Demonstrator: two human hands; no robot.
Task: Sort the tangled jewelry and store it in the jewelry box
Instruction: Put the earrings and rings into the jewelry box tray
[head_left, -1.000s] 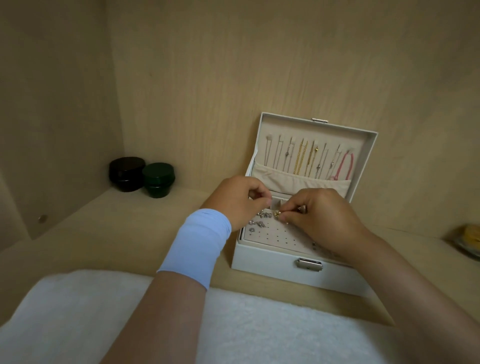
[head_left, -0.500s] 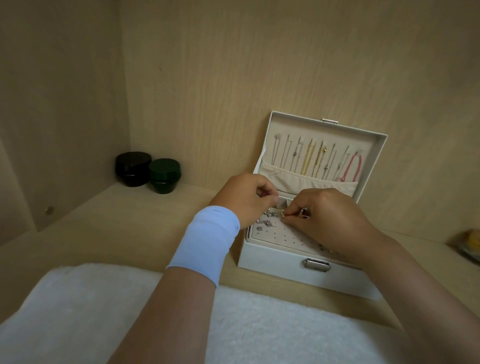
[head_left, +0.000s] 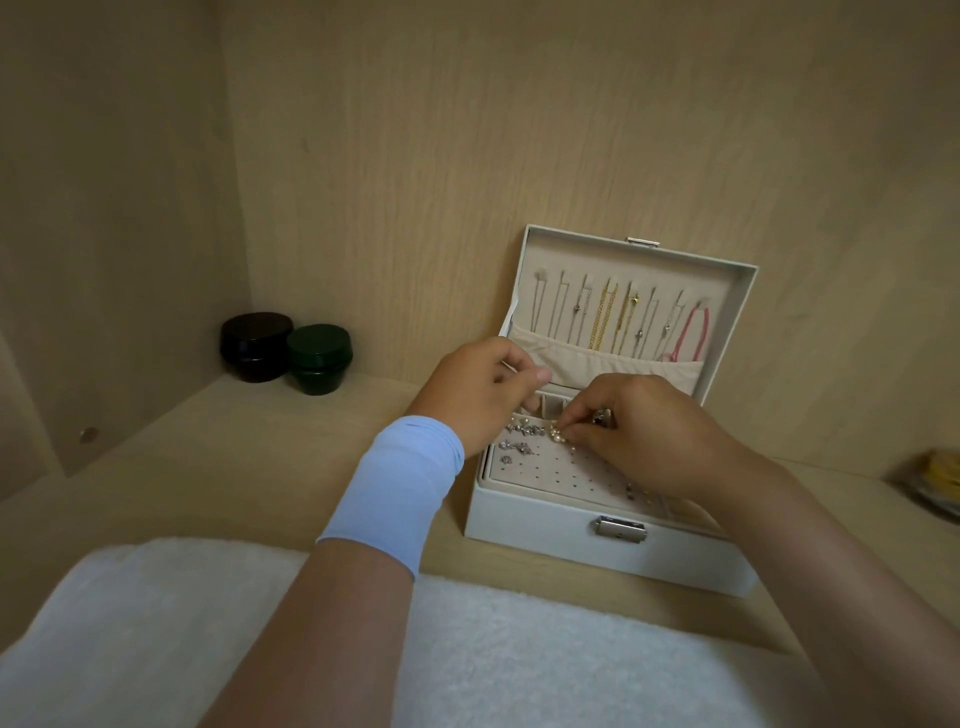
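Observation:
A white jewelry box (head_left: 550, 540) stands open on the wooden shelf, its lid leaning back against the wall. Several chains (head_left: 605, 322) hang in the lid above a cloth pocket. The perforated earring panel (head_left: 561, 475) holds a few silver earrings (head_left: 519, 430) at its back left. My right hand (head_left: 644, 436) pinches a small pearl earring (head_left: 558, 434) over the panel. My left hand (head_left: 480, 392), with a light blue wristband, hovers over the box's back left corner with its fingers curled; what it holds, if anything, is hidden.
A black jar (head_left: 255, 345) and a dark green jar (head_left: 318, 358) stand in the shelf's left back corner. A white towel (head_left: 208, 634) lies along the near edge. A yellowish object (head_left: 935, 475) sits at the far right.
My right hand has lowered the pearl earring toward the panel. My left hand has drawn back slightly from it. The view shifted a little.

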